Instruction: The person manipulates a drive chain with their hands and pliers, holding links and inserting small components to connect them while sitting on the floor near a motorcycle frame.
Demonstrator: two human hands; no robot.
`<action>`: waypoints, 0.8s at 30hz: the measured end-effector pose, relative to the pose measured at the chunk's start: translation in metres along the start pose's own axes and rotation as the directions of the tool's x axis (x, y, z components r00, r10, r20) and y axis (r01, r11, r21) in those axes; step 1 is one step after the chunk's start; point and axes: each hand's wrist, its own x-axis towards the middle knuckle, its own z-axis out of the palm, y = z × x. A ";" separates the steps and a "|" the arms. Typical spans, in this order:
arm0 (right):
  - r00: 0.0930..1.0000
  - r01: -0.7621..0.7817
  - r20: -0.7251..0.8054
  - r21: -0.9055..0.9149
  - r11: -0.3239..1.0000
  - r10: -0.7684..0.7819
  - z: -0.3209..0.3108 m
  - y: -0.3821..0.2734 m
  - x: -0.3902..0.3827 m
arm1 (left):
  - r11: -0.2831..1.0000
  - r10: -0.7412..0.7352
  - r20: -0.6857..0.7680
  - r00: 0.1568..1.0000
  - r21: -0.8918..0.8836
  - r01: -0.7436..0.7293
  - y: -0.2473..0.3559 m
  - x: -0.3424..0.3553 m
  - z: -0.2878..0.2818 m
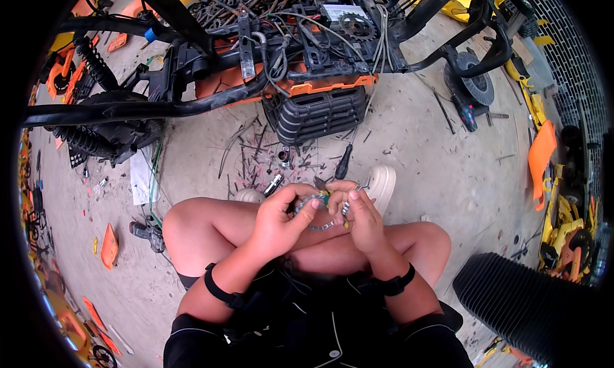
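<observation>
My left hand (pixel 281 216) is closed, its thumb and fingers pinching a silver metal link chain (pixel 322 227) in front of my crossed legs. The chain loops down between my hands, and more links show by the right fingers. My right hand (pixel 361 216) is closed around a small tool with green and yellow grips (pixel 329 199) that looks like pliers. Its dark tip points away from me, between my fingertips; the fingers partly hide it. A black-handled screwdriver (pixel 344 162) lies on the floor just beyond my hands, near my shoe (pixel 382 187).
A black tubular vehicle frame (pixel 211 102) with cables and a sprocket (pixel 357 26) stands ahead, above a black slatted crate (pixel 323 115). Metal scraps litter the floor below. A cordless drill (pixel 465 114) lies right by a wheel (pixel 473 80); a power tool (pixel 148 235) is left of my knee.
</observation>
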 end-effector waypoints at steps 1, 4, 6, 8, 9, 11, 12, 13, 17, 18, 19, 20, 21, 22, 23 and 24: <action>1.000 -0.003 -0.012 -0.077 0.997 0.002 0.001 -0.003 0.001 | 1.000 0.015 -0.003 1.000 0.001 -0.015 -0.002 0.000 0.001; 0.997 0.082 0.007 -0.264 0.961 -0.083 0.005 -0.007 0.002 | 0.999 0.043 -0.011 0.999 0.005 -0.043 -0.009 0.000 0.001; 0.999 0.043 0.043 -0.374 0.926 -0.029 0.004 -0.015 0.002 | 0.999 0.039 -0.006 0.999 0.002 -0.039 -0.011 0.000 0.001; 0.999 0.041 0.047 -0.374 0.926 -0.025 0.003 -0.012 0.000 | 0.999 0.031 0.008 0.999 0.034 -0.031 -0.005 0.001 0.000; 0.998 0.061 0.036 -0.318 0.946 -0.052 0.002 -0.005 -0.002 | 0.998 0.028 0.015 0.999 0.053 -0.029 -0.002 0.001 0.001; 0.988 0.154 0.042 -0.210 0.966 -0.148 0.000 0.007 -0.003 | 0.999 0.036 0.022 0.999 0.020 -0.036 -0.004 0.001 0.002; 0.974 0.224 0.059 -0.158 0.962 -0.218 -0.001 0.011 -0.001 | 0.999 0.039 0.024 0.999 0.003 -0.039 -0.006 0.001 0.002; 0.955 0.293 0.071 -0.105 0.950 -0.286 -0.002 0.014 -0.001 | 0.999 0.041 0.023 0.999 -0.006 -0.041 -0.006 0.001 0.002; 0.976 0.215 0.087 -0.303 0.929 -0.197 -0.007 0.004 -0.003 | 0.999 0.043 0.027 0.999 -0.025 -0.042 -0.007 0.001 0.002; 0.968 0.252 0.075 -0.343 0.905 -0.241 -0.007 0.002 -0.002 | 0.999 0.043 0.031 0.999 -0.025 -0.042 -0.007 0.001 0.003; 0.957 0.287 0.064 -0.384 0.878 -0.284 -0.007 0.000 0.000 | 0.999 0.044 0.036 0.998 -0.032 -0.043 -0.006 0.001 0.003; 0.954 0.291 0.059 -0.406 0.866 -0.293 -0.006 -0.004 0.001 | 0.998 0.045 0.042 0.998 -0.039 -0.044 -0.004 0.001 0.004; 0.952 0.295 0.054 -0.428 0.854 -0.301 -0.005 -0.008 0.002 | 0.998 0.047 0.046 0.998 -0.045 -0.045 -0.003 0.001 0.004; 0.949 0.299 0.050 -0.450 0.842 -0.310 -0.005 -0.010 0.003 | 0.997 0.064 0.053 0.997 -0.037 -0.062 -0.003 0.001 0.003; 0.949 0.299 0.055 -0.465 0.833 -0.309 -0.005 -0.010 0.003 | 0.996 0.080 0.061 0.995 -0.029 -0.078 -0.004 0.002 0.003; 0.949 0.299 0.060 -0.481 0.824 -0.309 -0.006 -0.010 0.003 | 0.995 0.097 0.069 0.993 -0.021 -0.096 -0.004 0.003 0.003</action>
